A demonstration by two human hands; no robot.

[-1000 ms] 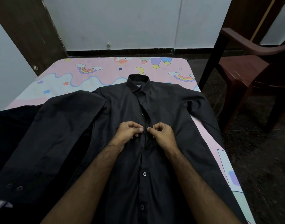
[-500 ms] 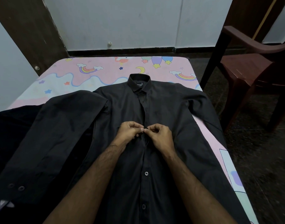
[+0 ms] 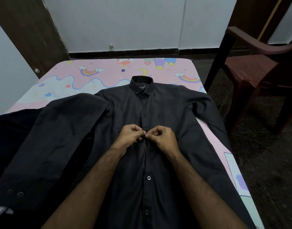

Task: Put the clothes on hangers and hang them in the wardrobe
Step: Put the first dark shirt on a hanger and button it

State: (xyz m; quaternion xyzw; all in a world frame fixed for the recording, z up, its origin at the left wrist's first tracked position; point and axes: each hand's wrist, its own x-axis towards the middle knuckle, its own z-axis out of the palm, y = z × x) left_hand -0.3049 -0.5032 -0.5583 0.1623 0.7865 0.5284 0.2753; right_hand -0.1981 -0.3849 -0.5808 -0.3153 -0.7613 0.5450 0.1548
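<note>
Nearest the camera, two bare forearms reach forward over the lower front of a dark shirt, which lies flat and face-up on the bed, its buttons running up the middle; one pale button sits closed between the forearms. Further up the placket, the left hand and right hand meet fingertip to fingertip, both with fingers curled, each pinching the shirt's front edge at the same spot. To the left, one sleeve is spread over another dark garment; the other sleeve drapes toward the bed's right edge. Beyond the hands lies the collar, then the pink sheet printed with rainbows and stars; a brown plastic chair stands on the floor at right; a pale wall rises behind.
</note>
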